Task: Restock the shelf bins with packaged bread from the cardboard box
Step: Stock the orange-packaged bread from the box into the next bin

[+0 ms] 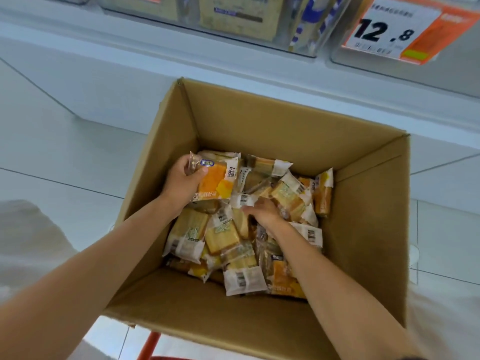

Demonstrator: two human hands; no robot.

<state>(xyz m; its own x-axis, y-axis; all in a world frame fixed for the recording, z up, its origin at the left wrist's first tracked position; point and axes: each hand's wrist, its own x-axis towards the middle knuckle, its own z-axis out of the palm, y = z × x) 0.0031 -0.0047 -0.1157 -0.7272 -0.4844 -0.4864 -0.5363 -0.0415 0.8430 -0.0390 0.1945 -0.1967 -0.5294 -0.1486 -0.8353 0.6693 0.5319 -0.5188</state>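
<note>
Showing "12.8" in large black digits on the white-and-orange tag (405, 29), up and to the right of the box (259, 120); smaller print above and under the digits blurring past reading. Inside the box, at its left, carrying "芝士风味" in dark characters on the white corner of the orange packet (218, 178), along with a blue oval logo too small to read and a pale strip ending in "吐司". Bearing barcodes (242, 200) on white wrapper ends across the box floor, digits illegible.
</note>
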